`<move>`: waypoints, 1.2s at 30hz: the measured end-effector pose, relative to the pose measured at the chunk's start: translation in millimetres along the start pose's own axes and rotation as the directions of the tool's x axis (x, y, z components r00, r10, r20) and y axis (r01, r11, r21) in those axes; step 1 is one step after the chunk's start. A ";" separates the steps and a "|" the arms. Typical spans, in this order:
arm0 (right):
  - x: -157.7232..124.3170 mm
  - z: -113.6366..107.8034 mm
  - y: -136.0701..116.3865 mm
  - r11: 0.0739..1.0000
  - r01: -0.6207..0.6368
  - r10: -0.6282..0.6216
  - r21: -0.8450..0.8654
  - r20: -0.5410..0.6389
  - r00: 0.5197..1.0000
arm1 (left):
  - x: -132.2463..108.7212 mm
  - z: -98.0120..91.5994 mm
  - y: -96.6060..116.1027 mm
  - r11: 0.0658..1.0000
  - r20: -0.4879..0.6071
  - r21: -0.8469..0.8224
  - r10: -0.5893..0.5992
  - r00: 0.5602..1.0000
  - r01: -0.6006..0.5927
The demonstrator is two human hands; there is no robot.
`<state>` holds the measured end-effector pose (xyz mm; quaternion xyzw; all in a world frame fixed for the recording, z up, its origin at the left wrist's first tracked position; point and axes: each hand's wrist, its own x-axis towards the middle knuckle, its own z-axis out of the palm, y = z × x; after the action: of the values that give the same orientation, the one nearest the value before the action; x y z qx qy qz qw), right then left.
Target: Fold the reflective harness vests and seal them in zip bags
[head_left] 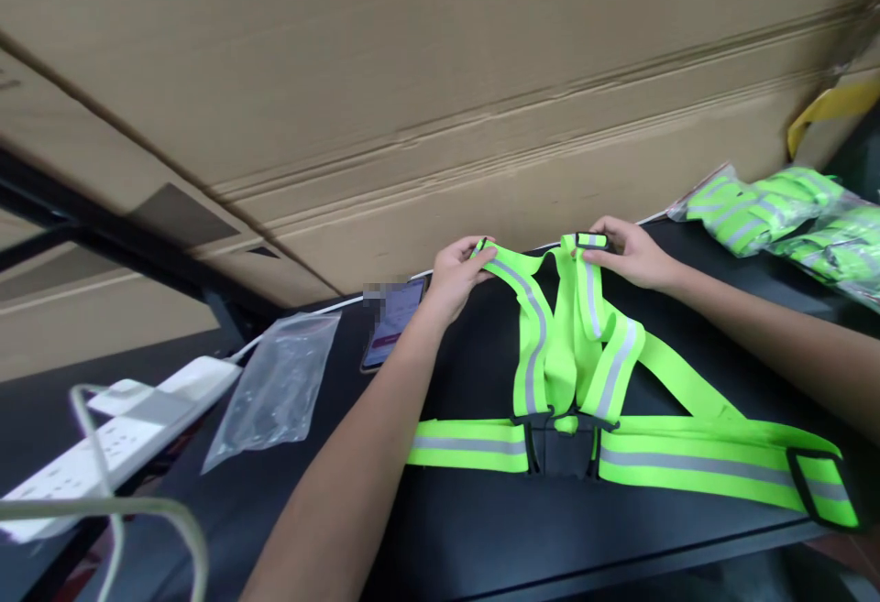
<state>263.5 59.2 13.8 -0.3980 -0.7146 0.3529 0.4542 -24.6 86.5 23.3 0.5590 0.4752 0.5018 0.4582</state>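
Note:
A neon-green reflective vest [660, 451] made of elastic straps with grey stripes lies on the black table, its black buckle [562, 451] fastened at the front of the waist strap. My left hand [460, 274] pinches the top of the left shoulder strap. At the top of the other shoulder strap, beside a black slider [591, 240], my right hand [633, 254] grips the band between thumb and fingers. Both shoulder straps rise slightly toward my hands. A larger black slider [823, 487] sits at the right end of the waist strap.
Left of my left arm lie a phone [393, 322] and a clear plastic bag [275, 387]. A white power strip [130, 442] with cables is at far left. Bagged green vests [763, 203] rest at the back right. Large cardboard boxes [440, 80] stand behind the table [481, 529].

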 end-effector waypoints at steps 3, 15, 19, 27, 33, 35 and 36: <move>7.2 0.0 -13.1 0.949 -0.094 0.119 0.300 -0.063 0.991 | -1.2 4.4 11.6 0.981 -0.005 -0.189 -0.036 0.999 0.034; 39.5 25.2 11.1 0.897 -0.327 0.381 0.298 -0.143 0.914 | 32.6 42.7 -3.4 0.903 -0.067 -0.334 -0.308 0.949 0.269; 36.4 26.3 25.8 0.947 -0.277 0.315 0.164 -0.288 0.904 | 29.8 53.1 -12.7 0.936 -0.072 -0.246 -0.276 0.958 0.251; -18.9 -1.2 9.5 0.883 -0.082 -0.042 -0.463 -0.251 0.967 | -27.1 32.0 9.7 0.733 0.080 0.667 0.104 0.991 -0.131; -64.8 -14.3 -24.8 0.768 0.039 -0.237 -0.640 -0.227 0.945 | -117.7 13.7 48.8 0.459 0.673 0.617 0.113 0.731 -0.639; -79.6 -22.7 -42.3 0.772 0.061 -0.217 -0.632 -0.172 0.961 | -148.5 6.8 53.1 0.422 0.704 0.624 0.062 0.707 -0.658; -88.4 -27.0 -52.3 0.798 0.064 -0.175 -0.600 -0.130 0.976 | -161.5 2.5 53.0 0.418 0.699 0.638 0.039 0.714 -0.647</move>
<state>299.6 -38.2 35.6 -0.5036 -0.7690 0.0460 0.3910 -25.5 -80.4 55.2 0.9226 0.3561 0.0867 0.1201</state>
